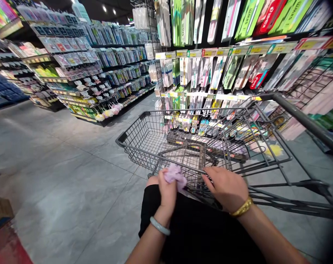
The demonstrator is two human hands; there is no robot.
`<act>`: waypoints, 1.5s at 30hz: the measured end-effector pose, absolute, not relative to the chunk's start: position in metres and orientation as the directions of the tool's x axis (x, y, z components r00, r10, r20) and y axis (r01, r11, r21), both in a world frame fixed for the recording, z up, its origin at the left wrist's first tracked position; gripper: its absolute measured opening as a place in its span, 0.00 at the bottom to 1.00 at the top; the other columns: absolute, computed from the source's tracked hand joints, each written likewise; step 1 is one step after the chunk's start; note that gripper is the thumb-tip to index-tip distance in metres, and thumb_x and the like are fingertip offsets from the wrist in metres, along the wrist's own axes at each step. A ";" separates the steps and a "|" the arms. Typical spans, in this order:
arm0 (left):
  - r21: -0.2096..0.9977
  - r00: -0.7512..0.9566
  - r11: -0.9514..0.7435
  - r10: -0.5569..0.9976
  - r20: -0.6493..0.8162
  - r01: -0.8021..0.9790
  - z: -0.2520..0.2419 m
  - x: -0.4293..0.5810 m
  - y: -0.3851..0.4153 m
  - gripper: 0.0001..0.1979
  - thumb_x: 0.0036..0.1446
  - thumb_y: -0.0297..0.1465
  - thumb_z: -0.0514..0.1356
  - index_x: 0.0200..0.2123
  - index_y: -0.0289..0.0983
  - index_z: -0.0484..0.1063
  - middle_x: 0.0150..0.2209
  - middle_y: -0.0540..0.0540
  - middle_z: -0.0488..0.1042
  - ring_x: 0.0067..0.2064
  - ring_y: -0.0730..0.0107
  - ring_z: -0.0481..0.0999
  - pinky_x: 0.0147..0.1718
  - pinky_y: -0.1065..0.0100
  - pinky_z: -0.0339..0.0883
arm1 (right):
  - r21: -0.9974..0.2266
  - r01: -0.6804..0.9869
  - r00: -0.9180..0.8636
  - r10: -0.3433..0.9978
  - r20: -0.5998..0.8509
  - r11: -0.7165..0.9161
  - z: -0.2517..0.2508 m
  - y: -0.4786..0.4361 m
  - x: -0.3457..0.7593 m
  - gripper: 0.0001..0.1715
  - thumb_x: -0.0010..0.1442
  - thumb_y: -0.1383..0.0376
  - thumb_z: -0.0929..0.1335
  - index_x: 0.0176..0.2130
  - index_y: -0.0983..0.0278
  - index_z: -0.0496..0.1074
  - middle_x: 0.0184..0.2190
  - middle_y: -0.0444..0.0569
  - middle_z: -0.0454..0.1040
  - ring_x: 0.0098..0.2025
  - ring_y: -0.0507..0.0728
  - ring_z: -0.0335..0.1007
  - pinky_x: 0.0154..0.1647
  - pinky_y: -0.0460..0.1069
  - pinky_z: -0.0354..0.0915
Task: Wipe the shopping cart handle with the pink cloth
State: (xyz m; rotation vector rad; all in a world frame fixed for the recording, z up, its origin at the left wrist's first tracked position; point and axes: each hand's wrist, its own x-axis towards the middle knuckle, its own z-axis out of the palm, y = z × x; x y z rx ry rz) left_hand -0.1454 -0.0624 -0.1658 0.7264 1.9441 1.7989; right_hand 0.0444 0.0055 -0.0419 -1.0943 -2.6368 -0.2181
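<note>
Bunched in my left hand (pixel 167 190) is a soft lilac cloth (pixel 175 176), its fingers closed around it close to the near side of a shopping cart (pixel 139 146). My right hand (pixel 226 185) rests on the cart's near top rail, fingers bent over the wire; the fingertips partly hide behind it. The cart is dark grey wire mesh, and its basket looks bare inside. Its handle (pixel 306 117) slants along the right side. A pale bangle circles my left wrist and a gold bracelet my right.
Behind the cart a rack (pixel 202 53) holds hanging packaged goods with price strips. Further shelves (pixel 122 60) stretch away at the left along an aisle. Grey floor (pixel 73 183) runs left of the cart. A cardboard box (pixel 1 212) sits at the lower left edge.
</note>
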 end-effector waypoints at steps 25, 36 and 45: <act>0.922 -0.321 -0.181 0.899 0.296 0.343 -0.030 -0.119 -0.079 0.27 0.70 0.49 0.44 0.44 0.39 0.77 0.38 0.43 0.79 0.39 0.61 0.77 0.42 0.59 0.70 | -0.317 0.507 -0.321 0.517 0.794 0.802 -0.040 -0.039 0.105 0.19 0.60 0.74 0.68 0.45 0.52 0.77 0.52 0.49 0.69 0.53 0.61 0.66 0.55 0.58 0.64; 0.276 0.111 -0.292 0.844 0.525 0.916 -0.072 -0.099 -0.029 0.32 0.69 0.51 0.40 0.59 0.35 0.66 0.42 0.39 0.77 0.43 0.55 0.73 0.48 0.54 0.59 | -0.080 0.746 -0.421 0.561 0.713 0.661 -0.073 -0.041 0.114 0.13 0.62 0.70 0.69 0.38 0.52 0.81 0.47 0.44 0.78 0.49 0.60 0.64 0.50 0.55 0.59; 0.168 0.137 -0.249 0.859 0.494 0.954 -0.068 -0.095 -0.029 0.22 0.69 0.47 0.47 0.47 0.40 0.74 0.39 0.43 0.77 0.41 0.56 0.71 0.46 0.56 0.56 | -0.015 0.644 -0.576 0.497 0.649 0.765 -0.149 -0.042 0.093 0.18 0.65 0.73 0.64 0.32 0.56 0.78 0.37 0.42 0.77 0.39 0.54 0.65 0.42 0.50 0.61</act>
